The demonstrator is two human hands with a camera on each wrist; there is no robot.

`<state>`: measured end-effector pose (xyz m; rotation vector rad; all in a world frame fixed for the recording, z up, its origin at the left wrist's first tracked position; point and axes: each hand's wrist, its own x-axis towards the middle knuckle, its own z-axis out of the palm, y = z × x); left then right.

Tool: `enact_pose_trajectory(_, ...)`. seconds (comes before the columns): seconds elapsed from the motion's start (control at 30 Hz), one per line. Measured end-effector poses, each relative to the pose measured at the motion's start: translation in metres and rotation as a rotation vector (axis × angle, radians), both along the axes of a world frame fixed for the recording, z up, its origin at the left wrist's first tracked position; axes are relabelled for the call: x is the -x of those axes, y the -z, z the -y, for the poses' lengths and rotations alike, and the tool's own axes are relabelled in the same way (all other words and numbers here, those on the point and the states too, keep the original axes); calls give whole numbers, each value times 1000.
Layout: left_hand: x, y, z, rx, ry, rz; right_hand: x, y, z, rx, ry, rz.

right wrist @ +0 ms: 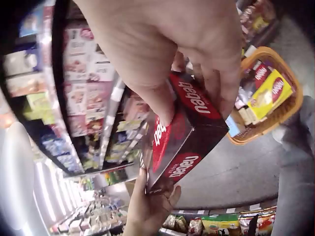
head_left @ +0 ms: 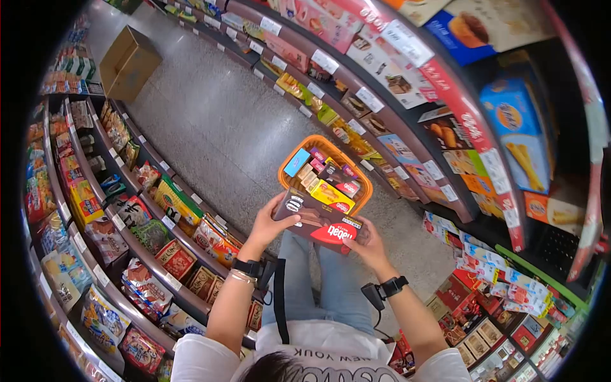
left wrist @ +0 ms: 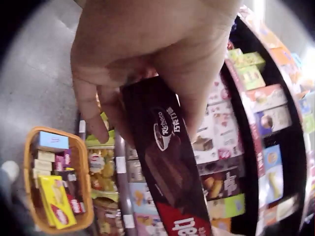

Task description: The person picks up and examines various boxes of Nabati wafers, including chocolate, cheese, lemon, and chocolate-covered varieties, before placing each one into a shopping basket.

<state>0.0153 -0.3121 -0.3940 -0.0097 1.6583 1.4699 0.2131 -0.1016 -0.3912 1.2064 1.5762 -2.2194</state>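
Observation:
Both hands hold a dark brown Nabati Richoco wafer box with a red end, chest-high before the person. The left hand grips one end, its thumb on the front panel. At the red end, the right hand pinches the box between thumb and fingers. In the left wrist view the wafer box hangs from the left hand. The right wrist view shows the right hand over a box corner and the left hand at the far end.
Beyond the wafer box stands an orange basket with a yellow Nabati box, a light blue box and several other packs. Shelves of snacks line both sides of the aisle. An open cardboard box stands on the floor farther off.

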Motion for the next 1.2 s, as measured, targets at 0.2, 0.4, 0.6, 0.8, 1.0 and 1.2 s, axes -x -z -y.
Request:
enact_pose_trajectory(0.2,0,163,-13,231,131,-253,11,149,-2,139,151,233)
enact_pose_trajectory(0.4,1,306,-76,328,261,-356,6,286,-40,-109,205,324)
enact_pose_trajectory(0.6,-5,372,-132,289,261,-389,-12,380,-78,-166,192,357)
enact_pose_trajectory(0.8,-12,407,-150,272,333,-465,-38,447,-85,-291,108,327)
enact_pose_trajectory(1.0,-26,403,-145,442,365,-523,-40,435,-86,-649,-142,505)
enact_pose_trajectory(1.2,-30,295,-123,634,577,-747,-27,294,-82,-1117,-614,384)
